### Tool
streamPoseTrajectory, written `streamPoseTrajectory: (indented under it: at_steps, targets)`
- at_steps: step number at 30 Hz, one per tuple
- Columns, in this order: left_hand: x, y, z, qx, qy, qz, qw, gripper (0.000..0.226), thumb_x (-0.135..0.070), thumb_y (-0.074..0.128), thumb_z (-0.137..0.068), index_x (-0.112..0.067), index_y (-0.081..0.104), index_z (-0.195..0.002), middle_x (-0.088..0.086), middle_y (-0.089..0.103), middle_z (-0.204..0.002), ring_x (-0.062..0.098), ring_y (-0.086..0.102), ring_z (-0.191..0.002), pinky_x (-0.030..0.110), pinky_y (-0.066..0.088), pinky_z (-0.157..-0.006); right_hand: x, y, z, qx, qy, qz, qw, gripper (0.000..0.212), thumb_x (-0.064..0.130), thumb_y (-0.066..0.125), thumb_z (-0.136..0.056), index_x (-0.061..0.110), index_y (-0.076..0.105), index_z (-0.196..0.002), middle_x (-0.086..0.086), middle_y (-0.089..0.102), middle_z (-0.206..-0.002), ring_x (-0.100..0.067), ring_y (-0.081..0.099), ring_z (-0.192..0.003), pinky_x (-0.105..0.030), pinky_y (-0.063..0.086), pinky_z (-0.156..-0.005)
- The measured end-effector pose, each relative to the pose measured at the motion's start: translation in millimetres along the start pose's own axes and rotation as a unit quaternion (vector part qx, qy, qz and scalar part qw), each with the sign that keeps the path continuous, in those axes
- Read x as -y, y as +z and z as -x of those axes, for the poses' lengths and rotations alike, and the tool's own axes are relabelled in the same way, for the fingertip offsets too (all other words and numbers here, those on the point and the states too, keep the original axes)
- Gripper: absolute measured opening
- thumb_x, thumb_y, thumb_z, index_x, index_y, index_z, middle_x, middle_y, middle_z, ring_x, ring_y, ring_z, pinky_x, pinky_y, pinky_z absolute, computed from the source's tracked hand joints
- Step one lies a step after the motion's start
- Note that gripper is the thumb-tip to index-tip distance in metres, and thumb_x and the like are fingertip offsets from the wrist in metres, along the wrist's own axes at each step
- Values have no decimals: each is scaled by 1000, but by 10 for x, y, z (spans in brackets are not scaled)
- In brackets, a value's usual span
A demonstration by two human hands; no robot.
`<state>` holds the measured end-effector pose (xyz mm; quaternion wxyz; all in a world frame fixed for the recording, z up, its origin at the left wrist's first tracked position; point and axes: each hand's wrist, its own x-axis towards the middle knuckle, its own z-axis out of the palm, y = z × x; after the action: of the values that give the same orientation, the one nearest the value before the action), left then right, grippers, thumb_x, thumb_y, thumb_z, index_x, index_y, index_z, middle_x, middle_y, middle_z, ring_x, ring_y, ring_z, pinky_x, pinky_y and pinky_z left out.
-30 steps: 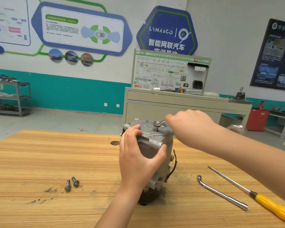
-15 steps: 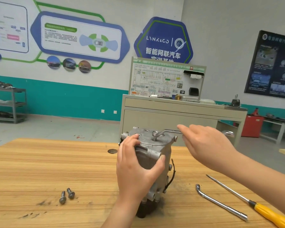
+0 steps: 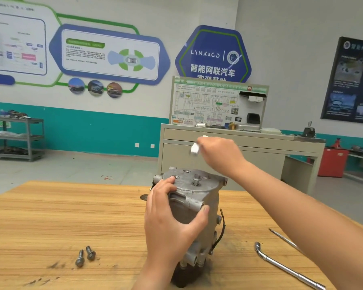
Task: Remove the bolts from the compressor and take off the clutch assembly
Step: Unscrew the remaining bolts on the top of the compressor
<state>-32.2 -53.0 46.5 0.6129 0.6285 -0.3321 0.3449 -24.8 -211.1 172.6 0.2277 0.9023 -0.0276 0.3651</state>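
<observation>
The compressor (image 3: 197, 197) stands on end near the middle of the table (image 3: 50, 216), its dark lower end down, as it did half a second ago. The left hand (image 3: 172, 222) still grips its upper body, fingers over the top edge and thumb curled round the near side. The right hand (image 3: 218, 155) has risen clear of the top face and is well above it, fingers curled round the wrench (image 3: 195, 148), which shows only as a pale blur. The wrench sat on the top bolt (image 3: 197, 179) before; that bolt now stands bare and upright. Two loose bolts (image 3: 85, 255) lie left of the compressor; an L-bar (image 3: 281, 266) and a screwdriver (image 3: 283, 239) lie to its right.
</observation>
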Motion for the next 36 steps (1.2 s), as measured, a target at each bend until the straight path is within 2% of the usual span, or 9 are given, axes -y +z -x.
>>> streamPoseTrajectory:
  at_steps: [3,7,15,21,24,27,29,31,36]
  targets:
    - [-13,8,10,4,-11,7,1000,57,-55,62,-62,-22,48,-106,-18,49,-119,18,52,-106,7,32,-90,-145,-235,221,-38,182,-141,972,28,24,32,-100,4,50,-105,-16,62,-90,-34,57,-82,-38,39,-64]
    - [-36,8,18,7,-16,18,1000,57,-54,61,-63,-26,45,-110,-8,53,-115,20,52,-105,7,33,-89,-154,-675,584,17,179,-241,954,24,23,34,-100,8,49,-108,-9,55,-69,-31,55,-65,-41,44,-61]
    - [-67,5,39,5,-21,13,1000,58,-54,60,-64,-30,41,-113,-3,54,-116,20,52,-106,27,42,-90,165,-994,1004,228,84,45,969,20,20,32,-98,27,42,-113,5,41,-66,-22,45,-65,-32,40,-57]
    - [-65,6,38,1,-20,13,1000,55,-55,60,-65,-30,41,-110,-10,51,-117,15,49,-106,28,42,-90,342,-1147,865,277,45,145,949,31,-2,43,-88,15,43,-114,1,34,-63,-20,37,-59,-30,34,-52]
    - [-82,11,40,1,-27,20,999,55,-55,60,-65,-31,40,-111,-8,52,-115,18,50,-105,34,45,-90,539,-1320,718,337,-7,196,921,12,-4,48,-86,5,45,-94,0,40,-66,-19,35,-53,-26,30,-43]
    - [-94,7,41,-1,-30,20,999,55,-54,60,-65,-31,40,-111,-8,52,-115,19,50,-106,38,45,-90,638,-1392,731,345,-47,239,906,25,-3,46,-88,1,30,-69,-1,29,-59,-10,28,-49,-25,24,-39]
    - [-94,-4,43,1,-25,17,1000,56,-54,60,-65,-31,40,-111,-7,53,-115,19,50,-106,39,46,-90,565,-1295,875,316,-37,225,921,3,-4,44,-88,-4,42,-91,-3,28,-59,-15,33,-51,-27,21,-37]
    - [-96,-18,43,7,-22,13,1000,56,-55,60,-65,-31,40,-112,-6,53,-115,19,51,-106,41,46,-89,430,-1174,1012,246,-19,220,944,20,7,38,-94,5,42,-113,-1,34,-61,-22,39,-52,-27,20,-36]
    - [-92,-17,21,13,-25,10,1000,56,-55,61,-65,-27,44,-110,-7,53,-117,19,50,-108,44,47,-89,-71,-720,871,197,3,163,967,20,20,31,-99,17,44,-114,3,47,-77,-20,56,-70,-29,44,-55]
